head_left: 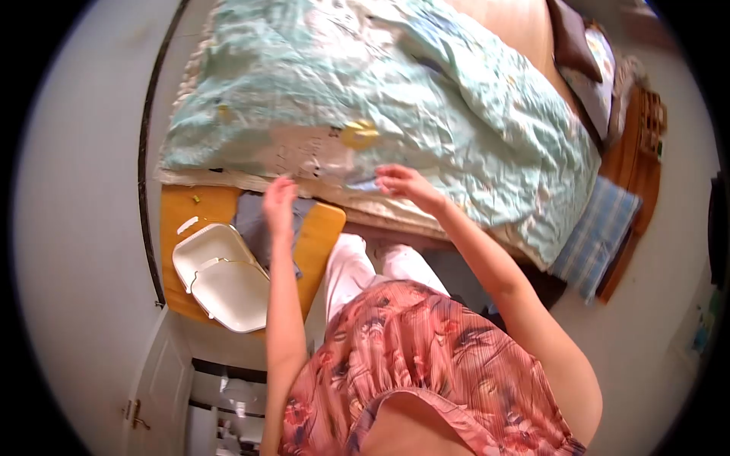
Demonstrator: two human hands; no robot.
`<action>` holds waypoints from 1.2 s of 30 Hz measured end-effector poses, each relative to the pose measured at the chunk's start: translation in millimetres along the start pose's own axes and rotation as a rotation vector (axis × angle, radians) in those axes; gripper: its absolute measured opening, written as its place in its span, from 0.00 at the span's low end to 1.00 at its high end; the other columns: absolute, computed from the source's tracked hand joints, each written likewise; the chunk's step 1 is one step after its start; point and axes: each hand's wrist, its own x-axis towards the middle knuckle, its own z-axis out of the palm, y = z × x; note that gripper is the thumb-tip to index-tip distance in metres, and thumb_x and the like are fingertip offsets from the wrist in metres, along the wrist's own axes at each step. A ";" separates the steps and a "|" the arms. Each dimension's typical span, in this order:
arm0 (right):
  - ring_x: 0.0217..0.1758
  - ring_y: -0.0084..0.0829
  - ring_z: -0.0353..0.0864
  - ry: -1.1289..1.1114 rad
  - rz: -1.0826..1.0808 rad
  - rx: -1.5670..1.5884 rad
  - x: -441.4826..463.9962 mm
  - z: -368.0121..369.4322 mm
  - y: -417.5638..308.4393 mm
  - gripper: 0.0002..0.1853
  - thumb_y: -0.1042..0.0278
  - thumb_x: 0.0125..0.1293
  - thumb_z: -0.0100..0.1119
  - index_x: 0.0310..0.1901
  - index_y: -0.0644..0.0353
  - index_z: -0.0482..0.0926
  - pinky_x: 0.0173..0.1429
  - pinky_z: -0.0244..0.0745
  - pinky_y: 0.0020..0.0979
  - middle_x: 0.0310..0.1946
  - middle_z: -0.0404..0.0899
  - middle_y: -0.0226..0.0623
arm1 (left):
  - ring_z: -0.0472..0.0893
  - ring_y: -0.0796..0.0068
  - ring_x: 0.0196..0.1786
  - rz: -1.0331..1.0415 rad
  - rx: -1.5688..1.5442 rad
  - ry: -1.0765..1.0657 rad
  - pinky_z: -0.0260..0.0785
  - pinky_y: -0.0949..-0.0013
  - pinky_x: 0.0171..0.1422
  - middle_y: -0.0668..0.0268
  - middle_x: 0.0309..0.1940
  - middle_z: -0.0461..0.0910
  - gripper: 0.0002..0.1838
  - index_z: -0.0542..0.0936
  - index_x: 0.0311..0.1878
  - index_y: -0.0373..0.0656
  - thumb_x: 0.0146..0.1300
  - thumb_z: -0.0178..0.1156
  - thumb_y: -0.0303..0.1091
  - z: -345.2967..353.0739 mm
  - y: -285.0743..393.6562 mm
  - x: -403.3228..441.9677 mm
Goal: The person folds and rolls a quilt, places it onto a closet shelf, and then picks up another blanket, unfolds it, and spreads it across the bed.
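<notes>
Over the near edge of the bed, my left hand [280, 204] is raised with its fingers bent together; what it holds, if anything, is too small to make out. To its right, my right hand [407, 185] has its fingers closed near a small bluish-white item [365, 185], which is blurred. Beneath both hands lies a pale green patterned quilt [304, 91], wrinkled and spread over the bed. A dark grey cloth [255, 220] rests on the wooden table [323, 232], partly behind my left forearm.
A white lidded container [232, 292] stands open on the table at the left. At the right are a blue checked cushion [597, 235], a wooden headboard [639, 182] and a brown pillow [576, 42]. A white door [160, 372] is at the lower left.
</notes>
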 end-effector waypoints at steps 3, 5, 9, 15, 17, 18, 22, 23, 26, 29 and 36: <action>0.38 0.18 0.75 0.174 0.202 0.250 -70.6 -39.1 121.1 0.19 0.65 0.63 0.56 0.54 0.62 0.70 0.41 0.70 0.21 0.40 0.78 0.31 | 0.79 0.76 0.46 -0.369 0.127 -0.398 0.70 0.76 0.46 0.63 0.46 0.78 0.16 0.74 0.53 0.39 0.63 0.56 0.32 70.2 -52.6 -33.3; 0.35 0.18 0.76 0.308 0.247 0.440 -104.8 -49.1 180.1 0.17 0.69 0.63 0.55 0.53 0.62 0.70 0.33 0.69 0.17 0.39 0.79 0.34 | 0.79 0.75 0.46 -0.535 0.097 -0.456 0.72 0.76 0.46 0.63 0.46 0.79 0.17 0.73 0.54 0.39 0.63 0.56 0.32 103.8 -85.2 -45.4; 0.36 0.19 0.77 0.472 0.178 0.602 -154.8 -61.9 249.2 0.16 0.70 0.64 0.55 0.52 0.61 0.71 0.36 0.72 0.19 0.38 0.79 0.33 | 0.79 0.73 0.44 -0.644 0.046 -0.315 0.72 0.68 0.47 0.63 0.42 0.80 0.18 0.72 0.54 0.38 0.62 0.56 0.35 149.7 -138.5 -52.2; 0.35 0.18 0.77 0.560 0.058 0.823 -195.2 -89.7 324.0 0.14 0.70 0.65 0.53 0.52 0.60 0.72 0.38 0.73 0.18 0.38 0.80 0.32 | 0.73 0.60 0.53 -0.675 -0.176 -0.036 0.67 0.56 0.59 0.59 0.48 0.73 0.14 0.73 0.45 0.39 0.58 0.60 0.35 190.5 -202.7 -48.9; 0.35 0.18 0.77 0.579 0.016 0.832 -210.1 -104.1 335.3 0.15 0.70 0.64 0.54 0.52 0.61 0.72 0.37 0.73 0.18 0.38 0.80 0.32 | 0.74 0.65 0.50 -0.631 -0.272 0.065 0.68 0.61 0.56 0.63 0.42 0.75 0.11 0.74 0.43 0.41 0.60 0.58 0.35 202.2 -212.0 -48.4; 0.34 0.17 0.77 0.575 -0.002 0.827 -214.4 -110.2 338.4 0.15 0.70 0.64 0.54 0.52 0.61 0.72 0.37 0.72 0.18 0.38 0.80 0.32 | 0.74 0.68 0.48 -0.581 -0.285 0.097 0.68 0.64 0.54 0.63 0.41 0.75 0.10 0.74 0.42 0.42 0.60 0.57 0.36 203.7 -212.6 -48.6; 0.37 0.18 0.78 0.545 -0.045 0.779 -209.9 -138.7 334.7 0.17 0.68 0.63 0.57 0.53 0.60 0.72 0.40 0.73 0.20 0.40 0.80 0.33 | 0.75 0.73 0.33 -0.417 -0.633 -0.003 0.67 0.72 0.36 0.67 0.27 0.77 0.03 0.75 0.28 0.45 0.56 0.57 0.31 186.5 -229.4 -35.2; 0.40 0.20 0.78 0.524 -0.049 0.792 -201.3 -147.8 336.6 0.18 0.68 0.63 0.56 0.54 0.59 0.71 0.43 0.73 0.22 0.43 0.79 0.33 | 0.75 0.72 0.41 -0.470 -0.580 0.245 0.68 0.69 0.45 0.66 0.34 0.76 0.07 0.75 0.34 0.43 0.55 0.60 0.33 195.3 -218.1 -40.9; 0.47 0.25 0.78 0.513 -0.069 0.849 -173.3 -168.0 325.5 0.18 0.70 0.64 0.53 0.56 0.60 0.69 0.48 0.73 0.25 0.49 0.77 0.35 | 0.70 0.71 0.52 -0.439 -0.565 0.354 0.60 0.67 0.58 0.66 0.44 0.72 0.17 0.72 0.44 0.40 0.54 0.61 0.36 204.6 -196.2 -48.4; 0.55 0.27 0.73 0.519 -0.035 0.868 -141.7 -182.6 315.1 0.23 0.70 0.65 0.53 0.61 0.60 0.63 0.54 0.71 0.29 0.56 0.71 0.37 | 0.73 0.74 0.45 -0.329 -0.618 0.514 0.62 0.70 0.53 0.67 0.40 0.74 0.13 0.73 0.43 0.41 0.53 0.59 0.29 198.9 -202.9 -32.0; 0.53 0.33 0.72 0.749 0.160 1.151 -79.1 -225.1 321.0 0.32 0.58 0.54 0.67 0.57 0.63 0.65 0.55 0.69 0.37 0.50 0.70 0.36 | 0.69 0.83 0.26 -0.321 -0.392 0.673 0.58 0.75 0.27 0.71 0.29 0.74 0.13 0.75 0.39 0.45 0.50 0.65 0.28 197.6 -165.4 -27.4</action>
